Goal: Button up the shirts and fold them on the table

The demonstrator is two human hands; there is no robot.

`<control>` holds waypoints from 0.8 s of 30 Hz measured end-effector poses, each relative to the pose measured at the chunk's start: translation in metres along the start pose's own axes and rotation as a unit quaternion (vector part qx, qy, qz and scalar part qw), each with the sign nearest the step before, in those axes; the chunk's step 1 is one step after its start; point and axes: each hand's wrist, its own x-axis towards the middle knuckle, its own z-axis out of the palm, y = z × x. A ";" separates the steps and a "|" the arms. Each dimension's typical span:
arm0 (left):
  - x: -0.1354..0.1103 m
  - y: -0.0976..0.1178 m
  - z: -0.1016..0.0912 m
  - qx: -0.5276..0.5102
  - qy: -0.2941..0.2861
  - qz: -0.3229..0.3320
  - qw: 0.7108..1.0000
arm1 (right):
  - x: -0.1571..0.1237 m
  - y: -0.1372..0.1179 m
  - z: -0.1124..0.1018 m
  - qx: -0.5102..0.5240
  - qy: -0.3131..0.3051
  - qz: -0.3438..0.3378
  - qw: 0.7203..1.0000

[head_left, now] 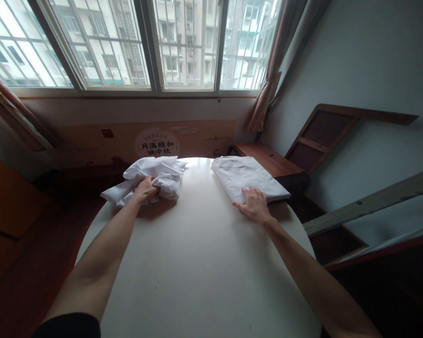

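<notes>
A crumpled white cloth [164,171] lies in a heap at the far left of the round white table [197,253]. My left hand [146,189] grips its near side, fingers closed into the folds and partly hidden by them. At the far right rests a flat, neatly folded white cloth [245,173], its right corner reaching out to the table's edge. My right hand [254,203] lies on the near edge of this folded cloth, fingers spread and touching its top.
A brown wooden desk [268,159] stands beyond the table at the right. Behind, an orange printed board [197,136] leans below the barred window [183,47]. A pale wooden beam [377,199] slants along the right side. An orange-brown cabinet [7,211] is at left.
</notes>
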 end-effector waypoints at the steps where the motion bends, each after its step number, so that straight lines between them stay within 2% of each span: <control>1: -0.002 -0.001 0.003 0.004 0.064 0.026 0.998 | 0.000 0.003 0.001 -0.016 -0.004 0.003 1.000; 3: -0.009 -0.002 0.010 0.019 0.192 0.108 0.975 | 0.000 0.004 0.003 -0.034 0.007 0.001 0.999; 4: -0.013 -0.001 0.015 0.028 0.222 0.154 0.962 | 0.000 0.002 0.005 -0.037 0.020 0.000 0.999; 5: -0.017 0.000 0.019 0.034 0.219 0.198 0.955 | 0.000 0.001 0.007 -0.038 0.034 0.002 0.999; 7: -0.022 0.003 0.026 0.044 0.153 0.252 0.955 | 0.002 -0.002 0.010 -0.037 0.059 0.014 0.997; 8: -0.022 0.004 0.029 0.051 0.112 0.254 0.959 | 0.004 -0.003 0.012 -0.035 0.067 0.021 0.997; 10: -0.017 0.008 0.030 0.060 0.049 0.218 0.973 | 0.009 -0.001 0.015 -0.020 0.074 0.035 0.996; 12: -0.011 0.013 0.029 0.048 0.025 0.175 0.983 | 0.015 0.003 0.014 0.027 0.082 0.058 0.995; 15: -0.013 0.033 0.031 -0.051 0.079 0.160 0.983 | 0.021 0.004 0.005 0.150 0.152 0.112 0.970; 17: -0.028 0.055 0.038 -0.187 0.102 0.161 0.964 | 0.017 -0.005 -0.005 0.233 0.219 0.098 0.942; 18: -0.040 0.069 0.043 -0.275 0.079 0.154 0.946 | 0.011 -0.014 -0.009 0.267 0.244 0.066 0.930; 19: -0.052 0.082 0.049 -0.375 0.027 0.131 0.917 | 0.001 -0.025 -0.013 0.295 0.253 0.016 0.921; 20: -0.065 0.095 0.056 -0.472 -0.056 0.098 0.875 | -0.011 -0.037 -0.015 0.313 0.243 -0.046 0.917; 21: -0.078 0.105 0.062 -0.554 -0.138 0.067 0.818 | -0.026 -0.050 -0.015 0.321 0.218 -0.113 0.915; 22: -0.089 0.113 0.068 -0.615 -0.196 0.038 0.763 | -0.043 -0.062 -0.015 0.317 0.168 -0.188 0.914; 23: -0.098 0.117 0.072 -0.657 -0.240 0.007 0.715 | -0.061 -0.074 -0.014 0.302 0.111 -0.257 0.911; 24: -0.104 0.118 0.075 -0.682 -0.260 -0.025 0.683 | -0.077 -0.082 -0.013 0.286 0.064 -0.316 0.902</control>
